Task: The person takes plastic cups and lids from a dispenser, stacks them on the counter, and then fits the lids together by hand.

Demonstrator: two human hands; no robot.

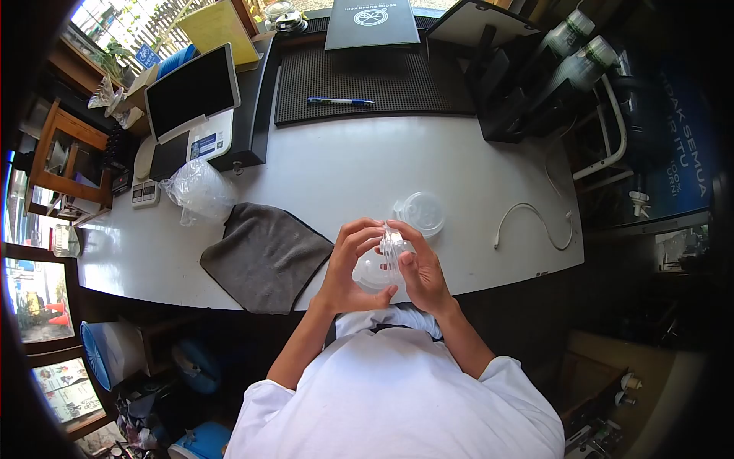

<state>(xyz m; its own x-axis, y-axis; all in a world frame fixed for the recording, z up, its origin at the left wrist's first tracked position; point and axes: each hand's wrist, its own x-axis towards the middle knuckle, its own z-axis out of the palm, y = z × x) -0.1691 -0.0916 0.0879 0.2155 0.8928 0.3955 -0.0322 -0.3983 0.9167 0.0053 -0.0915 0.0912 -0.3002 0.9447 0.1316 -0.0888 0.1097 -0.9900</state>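
Note:
At the front edge of the counter, my left hand [345, 264] curls in a wide C, its fingertips at the top rim and its thumb at the bottom rim of a clear plastic lid [392, 249]. The lid stands on edge between my hands, seen nearly side-on. My right hand [425, 274] grips it from the other side, thumb against its face. Under my left palm, another clear lid [371, 273] lies on the counter. Just beyond my right fingers lie more clear round lids [422, 213]. To the left is a grey cloth [264, 256], spread flat with one corner over the edge.
A clear plastic bag [200, 191] sits left of the cloth, near a small scale [145, 193] and a tablet on a stand [193, 92]. A pen [340, 101] rests on a black rubber mat [306, 73]. At right are a white cable [527, 208] and stacked cups [585, 65] in a black holder.

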